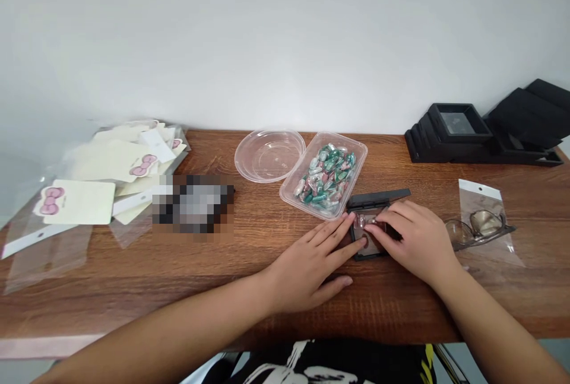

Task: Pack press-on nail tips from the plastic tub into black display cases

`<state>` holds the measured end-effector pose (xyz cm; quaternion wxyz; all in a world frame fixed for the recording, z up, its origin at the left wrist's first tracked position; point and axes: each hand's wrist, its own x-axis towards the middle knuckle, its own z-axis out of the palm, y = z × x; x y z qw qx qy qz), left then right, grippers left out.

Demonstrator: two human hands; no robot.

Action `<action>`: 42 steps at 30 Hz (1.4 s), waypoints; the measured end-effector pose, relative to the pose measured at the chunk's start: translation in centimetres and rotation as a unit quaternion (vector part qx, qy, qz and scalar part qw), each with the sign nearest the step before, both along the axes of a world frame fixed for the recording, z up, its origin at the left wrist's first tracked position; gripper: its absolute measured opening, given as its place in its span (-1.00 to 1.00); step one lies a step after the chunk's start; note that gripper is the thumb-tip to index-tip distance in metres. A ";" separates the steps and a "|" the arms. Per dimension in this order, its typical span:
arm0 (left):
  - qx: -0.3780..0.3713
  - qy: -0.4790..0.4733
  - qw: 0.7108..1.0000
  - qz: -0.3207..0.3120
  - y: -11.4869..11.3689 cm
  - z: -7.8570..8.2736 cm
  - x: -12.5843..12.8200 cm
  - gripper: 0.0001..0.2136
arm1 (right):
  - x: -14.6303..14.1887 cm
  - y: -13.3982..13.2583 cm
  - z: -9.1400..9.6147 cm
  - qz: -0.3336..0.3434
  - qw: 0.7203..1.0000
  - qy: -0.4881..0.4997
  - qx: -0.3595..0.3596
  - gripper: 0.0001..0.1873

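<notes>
A small black hinged box lies open on the table in front of me, with its lid raised at the far side. Inside, near the box's far left corner, sit small shiny pinkish pieces. My left hand lies with fingers stretched out, the fingertips on the left side of the box. Over the box, my right hand has its thumb and index finger pinched together beside these pieces; whatever is between them is too small to make out. Behind the box, a clear rectangular tub holds many glossy green, pink and clear oval pieces.
A round clear dish touches the tub. Cream cards with pink bows and clear bags are piled left, near a blurred black item. Black boxes are stacked back right. Eyeglasses rest on a clear bag.
</notes>
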<state>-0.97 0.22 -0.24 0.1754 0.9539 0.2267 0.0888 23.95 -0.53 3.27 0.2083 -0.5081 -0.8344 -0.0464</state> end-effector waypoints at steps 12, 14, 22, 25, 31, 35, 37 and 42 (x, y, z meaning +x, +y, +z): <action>0.014 0.005 1.000 -0.001 -0.1 -0.3 -0.1 -0.37 | -0.3 -0.1 -0.6 -0.012 0.996 0.012 -0.084 -0.82; 0.014 0.005 1.000 0.000 -0.1 -0.4 -0.1 -0.37 | -0.5 -0.2 -0.7 -0.023 0.996 0.003 -0.089 -0.81; 0.022 0.004 1.000 0.000 -0.1 -0.3 -0.1 -0.38 | -1.3 -0.1 -1.0 -0.067 0.996 0.017 -0.047 -0.75; 0.023 0.005 1.000 0.002 -0.2 -0.3 -0.1 -0.38 | -1.4 -0.2 -1.1 -0.077 0.996 0.026 -0.041 -0.85; 0.028 0.011 1.000 0.002 -0.2 -0.2 -0.1 -0.39 | -1.8 -0.4 -1.2 -0.086 0.996 -0.009 -0.035 -0.78; 0.021 0.004 1.000 0.006 -0.2 -0.4 -0.1 -0.38 | -2.0 -0.4 -1.1 -0.095 0.995 -0.005 -0.028 -0.76; 0.018 0.004 1.000 0.007 -0.2 -0.4 -0.1 -0.38 | -1.9 -0.4 -1.1 -0.096 0.995 0.006 -0.028 -0.74; 0.019 0.003 1.000 0.006 -0.2 -0.3 -0.1 -0.39 | -0.9 -0.6 -0.6 -0.080 0.994 0.058 -0.037 -0.70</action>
